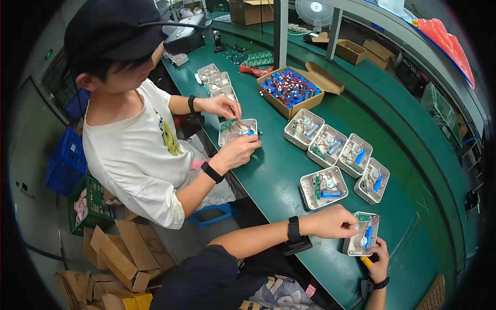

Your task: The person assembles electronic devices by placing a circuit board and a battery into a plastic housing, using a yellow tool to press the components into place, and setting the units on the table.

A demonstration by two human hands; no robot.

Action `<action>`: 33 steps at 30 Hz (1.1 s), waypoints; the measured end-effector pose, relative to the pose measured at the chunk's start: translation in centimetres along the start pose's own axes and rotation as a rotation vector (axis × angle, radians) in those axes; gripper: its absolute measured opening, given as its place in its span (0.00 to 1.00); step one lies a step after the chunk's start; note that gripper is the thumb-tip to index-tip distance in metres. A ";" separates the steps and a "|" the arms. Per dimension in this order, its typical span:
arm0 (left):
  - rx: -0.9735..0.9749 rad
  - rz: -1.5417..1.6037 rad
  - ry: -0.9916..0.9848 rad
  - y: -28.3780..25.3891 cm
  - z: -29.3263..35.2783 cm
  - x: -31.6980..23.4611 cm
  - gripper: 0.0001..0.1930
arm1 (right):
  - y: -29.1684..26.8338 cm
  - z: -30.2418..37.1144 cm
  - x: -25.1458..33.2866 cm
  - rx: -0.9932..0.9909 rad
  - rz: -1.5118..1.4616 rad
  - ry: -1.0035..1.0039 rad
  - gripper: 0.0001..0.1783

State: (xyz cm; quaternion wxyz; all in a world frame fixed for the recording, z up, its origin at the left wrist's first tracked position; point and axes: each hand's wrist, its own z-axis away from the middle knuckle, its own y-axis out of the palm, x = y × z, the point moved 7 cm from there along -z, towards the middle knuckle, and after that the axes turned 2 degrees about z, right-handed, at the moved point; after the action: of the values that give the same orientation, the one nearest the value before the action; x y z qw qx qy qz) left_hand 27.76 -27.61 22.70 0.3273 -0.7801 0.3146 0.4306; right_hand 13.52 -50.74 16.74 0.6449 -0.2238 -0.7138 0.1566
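A small white plastic housing (346, 247) lies at the table's near right, with a blue battery cell (369, 233), a green circuit board (363, 218), a round white part and thin wires inside. My left hand (333, 222) is closed over its left rim, fingertips pinched together; whatever is between them is too small to make out. At the opposite near corner my right hand (380, 258) curls against the housing's side. A yellow handle (366, 262) sticks out of its grip, the rest of that object hidden. Just beyond, another filled housing (305, 188) stands apart.
Several more filled housings (296, 135) stand beyond on the green table (274, 175). Farther back is a cardboard box (289, 109) of blue cells with wires. At left, a co-worker (134, 119) handles another housing (223, 138). Flattened cartons (121, 253) lie on the floor.
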 end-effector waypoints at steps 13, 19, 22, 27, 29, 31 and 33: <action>-0.096 -0.161 -0.048 0.0 -1.9 1.5 0.16 | 0.2 0.0 2.7 -0.010 0.249 -0.062 0.21; -0.458 -0.544 0.145 -5.5 4.3 -0.1 0.13 | 0.1 0.0 3.6 0.003 0.384 -0.064 0.18; -0.588 -0.778 0.058 -7.9 7.6 -0.5 0.10 | 0.2 0.5 3.2 0.011 0.389 -0.059 0.16; -0.581 -0.920 -0.147 -8.4 9.0 -0.3 0.29 | 0.1 0.1 4.1 0.034 0.455 -0.088 0.17; -0.514 -0.814 -0.275 -8.5 9.5 1.5 0.45 | 0.5 -0.1 4.5 0.080 0.483 -0.114 0.17; -0.478 -0.728 -0.301 -8.8 10.0 2.8 0.50 | 0.8 -0.1 4.9 0.071 0.481 -0.125 0.17; -0.422 -0.556 -0.355 -9.1 10.3 4.1 0.59 | 0.9 0.0 5.2 0.061 0.482 -0.160 0.17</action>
State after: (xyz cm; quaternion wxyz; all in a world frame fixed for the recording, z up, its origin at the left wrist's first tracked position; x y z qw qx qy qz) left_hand 31.78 -15.11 17.02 0.3133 -0.7990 -0.0658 0.5089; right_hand 13.30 -47.29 20.68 0.5369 -0.3549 -0.6835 0.3445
